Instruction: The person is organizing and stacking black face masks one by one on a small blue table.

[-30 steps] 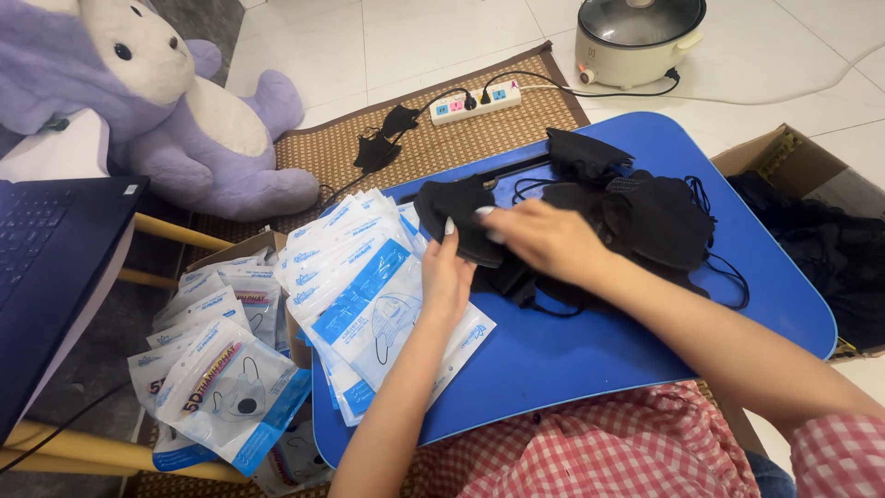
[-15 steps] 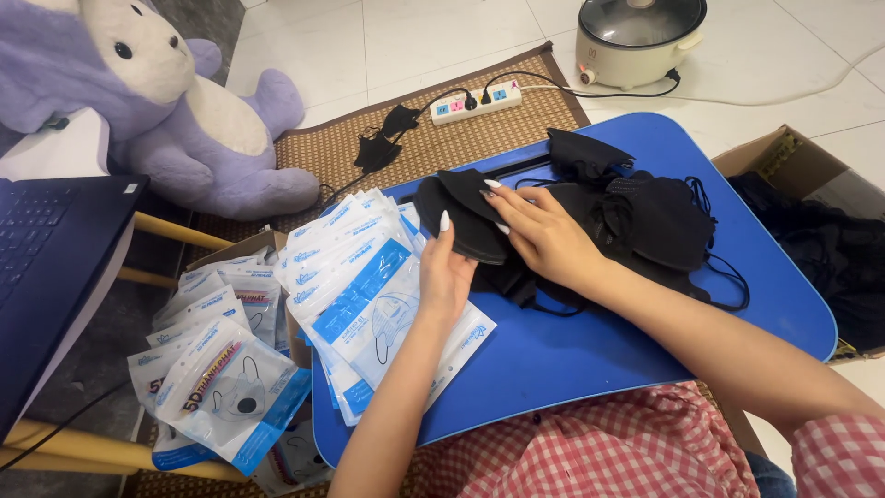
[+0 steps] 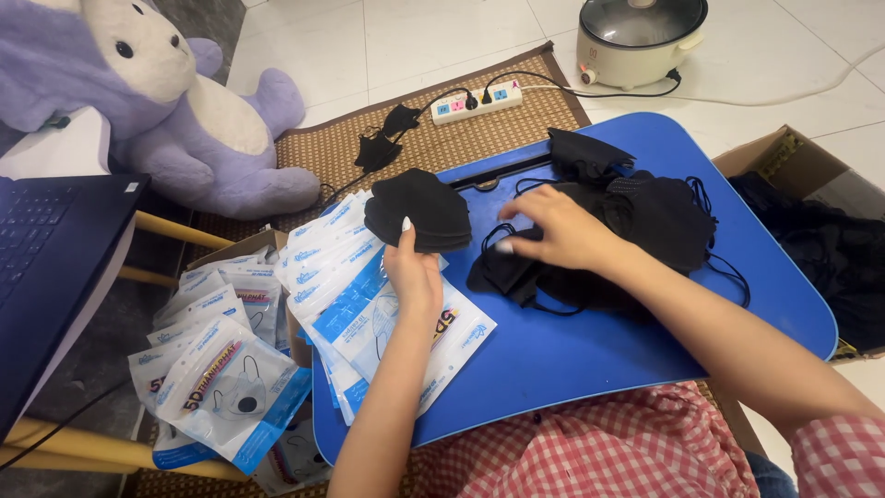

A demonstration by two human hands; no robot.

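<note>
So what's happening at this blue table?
A person sits at a blue lap table sorting black face masks. The left hand holds a small stack of masks above a fan of clear-and-blue packets, while the right hand picks at a loose pile of masks. More packets lie beside the table.
</note>
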